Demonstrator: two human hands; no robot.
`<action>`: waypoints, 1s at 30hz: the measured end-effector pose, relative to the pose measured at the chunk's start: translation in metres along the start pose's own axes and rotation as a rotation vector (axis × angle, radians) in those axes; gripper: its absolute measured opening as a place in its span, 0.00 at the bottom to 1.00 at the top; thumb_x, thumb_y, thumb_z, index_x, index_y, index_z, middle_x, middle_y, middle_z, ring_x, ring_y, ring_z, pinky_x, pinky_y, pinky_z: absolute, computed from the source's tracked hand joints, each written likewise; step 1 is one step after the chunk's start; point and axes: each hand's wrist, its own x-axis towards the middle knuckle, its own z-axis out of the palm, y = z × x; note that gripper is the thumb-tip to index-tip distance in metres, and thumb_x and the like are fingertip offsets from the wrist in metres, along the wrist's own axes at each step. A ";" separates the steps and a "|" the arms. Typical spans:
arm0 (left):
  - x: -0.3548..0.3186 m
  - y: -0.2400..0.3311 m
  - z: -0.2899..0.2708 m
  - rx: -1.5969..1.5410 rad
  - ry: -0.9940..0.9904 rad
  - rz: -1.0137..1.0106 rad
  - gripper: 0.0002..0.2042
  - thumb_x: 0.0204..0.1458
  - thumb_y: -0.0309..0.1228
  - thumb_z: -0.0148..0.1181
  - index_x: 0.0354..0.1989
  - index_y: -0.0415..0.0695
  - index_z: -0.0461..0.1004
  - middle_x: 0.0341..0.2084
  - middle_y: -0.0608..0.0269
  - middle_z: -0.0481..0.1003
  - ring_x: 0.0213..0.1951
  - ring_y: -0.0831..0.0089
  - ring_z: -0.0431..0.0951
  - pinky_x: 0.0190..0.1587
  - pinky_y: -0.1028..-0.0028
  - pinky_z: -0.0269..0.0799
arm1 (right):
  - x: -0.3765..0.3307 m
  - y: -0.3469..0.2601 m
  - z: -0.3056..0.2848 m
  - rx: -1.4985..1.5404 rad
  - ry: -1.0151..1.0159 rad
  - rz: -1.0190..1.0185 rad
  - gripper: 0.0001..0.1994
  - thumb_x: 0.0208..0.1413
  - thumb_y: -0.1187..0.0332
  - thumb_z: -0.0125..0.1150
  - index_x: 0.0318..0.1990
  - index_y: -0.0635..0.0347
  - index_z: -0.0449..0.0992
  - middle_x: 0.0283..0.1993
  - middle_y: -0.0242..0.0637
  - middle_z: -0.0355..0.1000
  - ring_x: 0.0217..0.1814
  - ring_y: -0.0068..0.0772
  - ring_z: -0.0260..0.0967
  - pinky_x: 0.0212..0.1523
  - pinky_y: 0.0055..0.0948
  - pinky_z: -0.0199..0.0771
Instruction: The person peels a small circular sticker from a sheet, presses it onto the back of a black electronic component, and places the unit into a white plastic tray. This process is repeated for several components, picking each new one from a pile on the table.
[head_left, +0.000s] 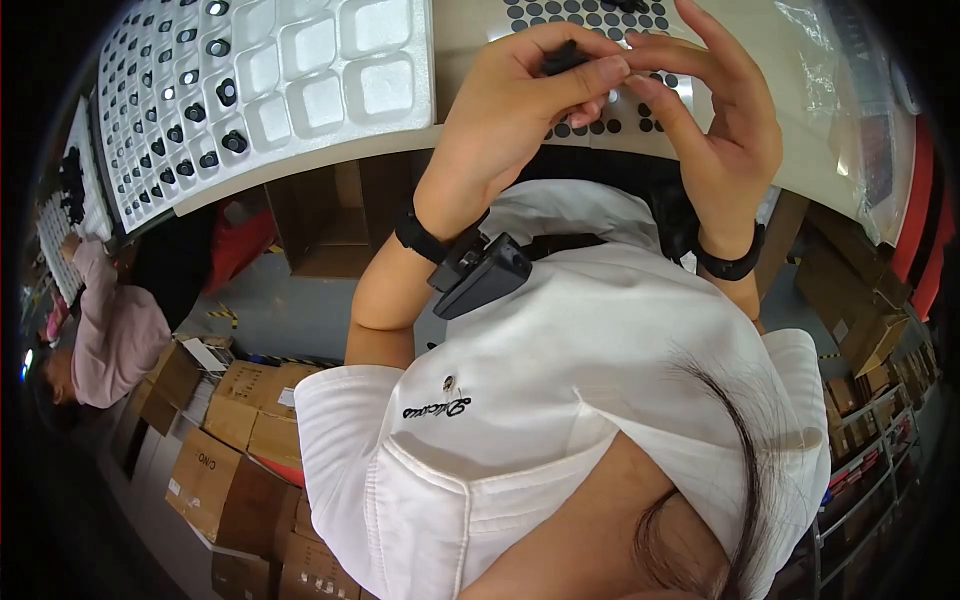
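L hand [520,100] pinches a small black part [565,57] at fingertips; R hand [715,120] touches it w/ thumb and forefinger, other fingers spread. Both hover over tabletop [470,30] edge, just above dot sheet [590,20]. White tray [300,80] lies left, w/ free strip between. Below edge: grey floor [280,310], boxes [240,440], another person in pink sleeve [115,320] far left.

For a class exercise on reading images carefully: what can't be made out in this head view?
- Small black part: shape hidden by left hand fingers.
- Right hand: its fingertips meet the part; its grip is unclear.
- Sheet of black round dots: cut off by top edge.
- White compartment tray: far pieces too small.
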 end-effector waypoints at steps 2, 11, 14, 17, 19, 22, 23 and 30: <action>0.003 -0.004 -0.002 0.130 0.047 0.067 0.12 0.50 0.28 0.52 0.42 0.38 0.68 0.28 0.60 0.72 0.25 0.79 0.68 0.29 0.83 0.66 | 0.000 0.001 0.001 0.034 0.016 0.056 0.28 0.41 0.81 0.59 0.53 0.64 0.58 0.44 0.43 0.67 0.45 0.28 0.65 0.47 0.24 0.62; 0.001 0.010 0.006 0.743 0.239 0.190 0.11 0.46 0.25 0.55 0.36 0.39 0.63 0.22 0.58 0.70 0.20 0.66 0.69 0.25 0.76 0.64 | 0.008 0.016 0.006 0.198 0.210 -0.035 0.08 0.46 0.83 0.51 0.35 0.70 0.70 0.43 0.44 0.65 0.44 0.36 0.66 0.46 0.30 0.65; -0.001 0.016 0.019 0.890 0.335 0.204 0.10 0.44 0.22 0.54 0.36 0.38 0.62 0.22 0.54 0.69 0.22 0.62 0.70 0.26 0.73 0.65 | 0.009 0.001 0.010 0.290 0.187 0.126 0.18 0.43 0.83 0.55 0.45 0.67 0.63 0.39 0.38 0.66 0.42 0.27 0.65 0.44 0.23 0.63; -0.002 0.014 0.023 0.962 0.350 0.331 0.11 0.43 0.20 0.52 0.36 0.37 0.62 0.23 0.51 0.68 0.24 0.58 0.70 0.27 0.71 0.65 | 0.017 0.019 0.031 0.631 0.210 -0.012 0.24 0.42 0.82 0.56 0.50 0.65 0.60 0.36 0.33 0.66 0.39 0.22 0.64 0.41 0.19 0.63; -0.003 0.012 0.024 0.950 0.297 0.572 0.12 0.42 0.19 0.51 0.37 0.37 0.62 0.24 0.49 0.67 0.27 0.55 0.70 0.29 0.68 0.65 | 0.024 0.042 0.048 1.209 0.256 -0.478 0.23 0.44 0.81 0.56 0.50 0.64 0.59 0.33 0.30 0.64 0.36 0.19 0.62 0.38 0.17 0.62; -0.010 0.014 0.020 0.908 0.262 0.445 0.12 0.42 0.18 0.51 0.37 0.38 0.62 0.26 0.49 0.67 0.29 0.54 0.70 0.31 0.67 0.65 | 0.017 0.000 0.023 0.684 0.096 0.117 0.24 0.47 0.79 0.54 0.52 0.62 0.56 0.31 0.28 0.63 0.33 0.17 0.60 0.34 0.14 0.60; -0.011 0.015 0.021 0.886 0.232 0.384 0.13 0.42 0.17 0.50 0.38 0.39 0.62 0.28 0.49 0.67 0.30 0.53 0.70 0.31 0.66 0.65 | 0.016 -0.008 0.017 0.399 0.025 0.395 0.24 0.48 0.78 0.53 0.53 0.62 0.54 0.30 0.28 0.62 0.31 0.16 0.59 0.32 0.13 0.59; 0.012 0.004 0.001 1.013 0.144 1.015 0.14 0.39 0.15 0.52 0.37 0.38 0.67 0.29 0.51 0.68 0.29 0.57 0.71 0.30 0.71 0.67 | 0.031 0.054 0.045 1.399 -0.090 -0.515 0.24 0.52 0.76 0.47 0.57 0.60 0.48 0.29 0.27 0.61 0.27 0.14 0.57 0.27 0.11 0.56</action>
